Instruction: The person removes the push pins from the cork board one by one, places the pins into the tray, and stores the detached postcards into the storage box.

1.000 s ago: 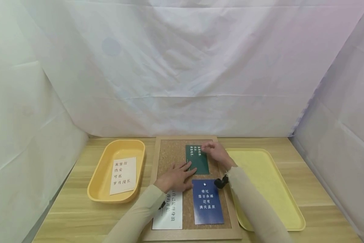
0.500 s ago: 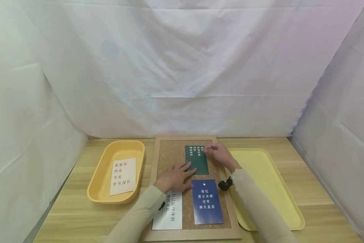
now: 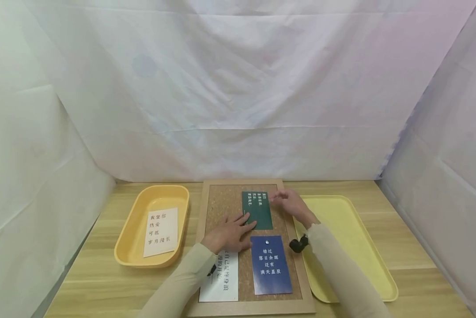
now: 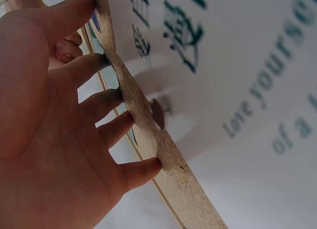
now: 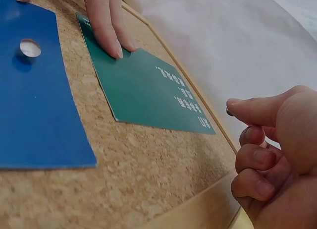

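Observation:
On a framed corkboard lies a green card with white writing. The straight, spread fingers of my left hand rest on that card's near left part. My right hand is just off the card's right edge, its other fingers curled. Between its thumb and finger it pinches a small dark thumbtack, mostly hidden by the thumb. A blue card bears a round-headed tack near its top. Under my left wrist is a white card, with another tack at its edge.
Left of the board stands an orange-yellow tray with a white written card inside. A flat yellow tray lies to the right, under my right forearm. White cloth hangs behind the wooden table.
My right hand has slid a little to the right, off the green card's upper right corner, uncovering more of its writing. My left hand stays in place on the card.

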### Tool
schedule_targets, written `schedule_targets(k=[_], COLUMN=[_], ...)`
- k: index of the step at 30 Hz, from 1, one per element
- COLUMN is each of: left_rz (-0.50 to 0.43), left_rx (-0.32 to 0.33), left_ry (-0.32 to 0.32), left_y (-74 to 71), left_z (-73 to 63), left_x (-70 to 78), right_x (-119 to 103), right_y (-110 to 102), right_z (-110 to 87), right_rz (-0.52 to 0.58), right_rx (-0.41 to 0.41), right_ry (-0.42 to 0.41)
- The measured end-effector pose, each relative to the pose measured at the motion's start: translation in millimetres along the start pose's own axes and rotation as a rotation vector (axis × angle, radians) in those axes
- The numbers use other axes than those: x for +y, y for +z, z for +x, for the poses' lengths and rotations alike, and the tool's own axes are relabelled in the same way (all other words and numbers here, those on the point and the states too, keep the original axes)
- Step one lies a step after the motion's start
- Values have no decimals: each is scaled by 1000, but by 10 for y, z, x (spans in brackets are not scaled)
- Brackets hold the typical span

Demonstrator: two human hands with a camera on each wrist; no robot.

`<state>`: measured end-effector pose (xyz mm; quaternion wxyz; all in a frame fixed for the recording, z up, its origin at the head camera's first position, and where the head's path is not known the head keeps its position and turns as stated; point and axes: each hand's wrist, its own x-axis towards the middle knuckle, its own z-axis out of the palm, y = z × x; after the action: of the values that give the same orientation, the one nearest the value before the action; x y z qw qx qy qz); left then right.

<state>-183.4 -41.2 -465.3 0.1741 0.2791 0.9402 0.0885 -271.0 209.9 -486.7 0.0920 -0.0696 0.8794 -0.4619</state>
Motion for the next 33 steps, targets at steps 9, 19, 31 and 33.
schedule_targets(k=[9,19,31,33], left_rz=[-6,-7,18,22], left_rx=[-3,4,4,4], left_ry=[-1,2,-2,-3], left_y=[22,32,24,26], left_z=[6,-2,-12,-12], left_x=[1,-1,4,3], right_x=[79,178,359,375], right_y=[-86,-233,-412,-443], right_z=[-32,-101,-205,-225], right_rz=[10,-57,-44,-46], right_rx=[-11,2,11,15], right_ry=[9,47,52,46])
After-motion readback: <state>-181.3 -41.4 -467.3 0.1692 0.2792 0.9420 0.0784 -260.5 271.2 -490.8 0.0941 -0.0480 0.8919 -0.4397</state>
